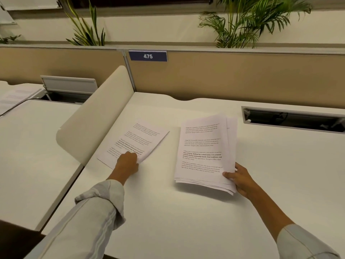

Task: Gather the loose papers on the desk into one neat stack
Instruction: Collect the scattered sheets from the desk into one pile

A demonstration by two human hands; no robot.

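On the white desk (186,217) lies a loose printed sheet (138,139), turned at an angle beside the side divider. My left hand (127,162) pinches its near right corner, which lifts slightly off the desk. To the right, a bundle of several printed sheets (203,148) is raised a little above the desk, its edges fanned and uneven. My right hand (239,177) grips this bundle at its near right corner, thumb on top.
A rounded cream divider (93,116) borders the desk on the left, a tan partition (242,77) with a "475" label (148,56) at the back. An open cable slot (293,118) sits at the back right. More papers (16,96) lie on the neighbouring desk.
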